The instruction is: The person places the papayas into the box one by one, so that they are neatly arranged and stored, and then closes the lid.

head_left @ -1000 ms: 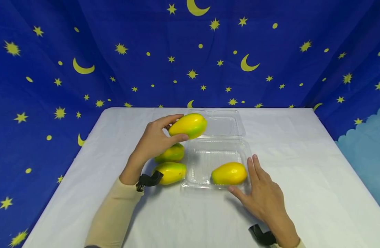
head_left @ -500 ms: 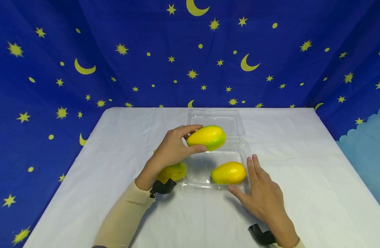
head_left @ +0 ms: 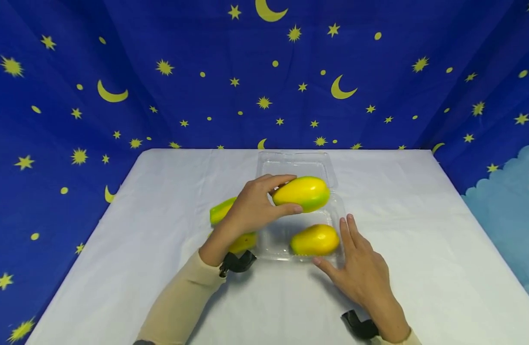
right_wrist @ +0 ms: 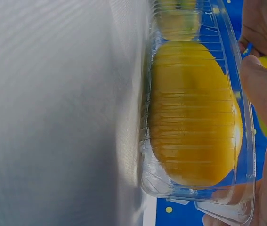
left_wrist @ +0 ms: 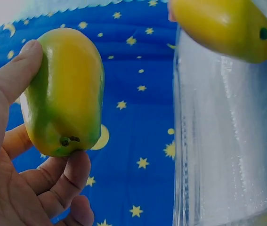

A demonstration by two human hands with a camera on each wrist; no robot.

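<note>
On a white table [head_left: 117, 268], one clear clamshell container [head_left: 273, 239] lies open. The left hand [head_left: 251, 211] grips one of four mangoes [head_left: 302, 193] above it; another mango [head_left: 314, 239] sits inside, two outside [head_left: 221, 211]. The flat right hand [head_left: 359, 268] steadies the container's edge.

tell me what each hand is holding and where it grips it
The left hand holds a mango by one end, thumb opposite fingers. The right hand holds nothing, resting against the clear container.

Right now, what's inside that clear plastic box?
One yellow mango lies inside the clear box; a second mango is held above it by the left hand. No other contents show.
</note>
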